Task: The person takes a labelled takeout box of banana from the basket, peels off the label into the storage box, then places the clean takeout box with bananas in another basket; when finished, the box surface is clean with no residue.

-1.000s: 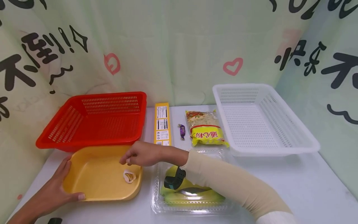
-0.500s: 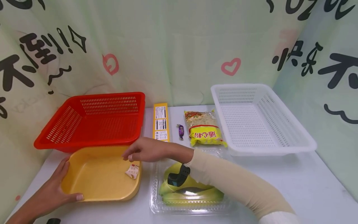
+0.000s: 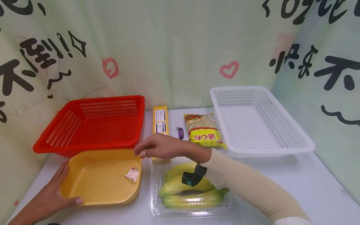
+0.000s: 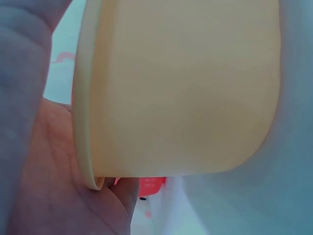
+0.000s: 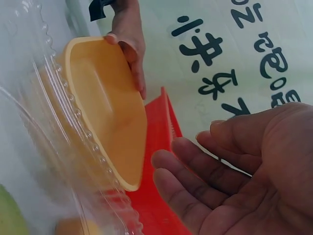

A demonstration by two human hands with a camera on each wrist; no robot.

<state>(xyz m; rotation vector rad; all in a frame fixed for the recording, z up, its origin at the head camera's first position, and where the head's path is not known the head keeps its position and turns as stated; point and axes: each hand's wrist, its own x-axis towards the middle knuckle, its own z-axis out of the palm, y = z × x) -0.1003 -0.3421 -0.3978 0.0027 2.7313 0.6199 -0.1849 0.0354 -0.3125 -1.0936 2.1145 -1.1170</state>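
The yellow tray (image 3: 95,178) sits on the white table (image 3: 281,175) in the head view, just in front of the red basket (image 3: 92,123), with a small wrapped sweet (image 3: 132,174) lying inside near its right wall. The left hand (image 3: 53,195) grips the tray's near-left corner, thumb over the rim. The right hand (image 3: 157,147) hovers empty above the tray's far-right corner, fingers loosely extended, its forearm crossing the clear clamshell of bananas (image 3: 191,190).

From the left wrist, the tray wall (image 4: 181,88) fills the frame, palm against it; a one-corner hold like this could tilt the tray and slide the sweet.

From the right wrist, the open palm (image 5: 244,181) holds nothing; the sleeve could, I judge, drag the clamshell lid (image 5: 58,127) if it sweeps low.
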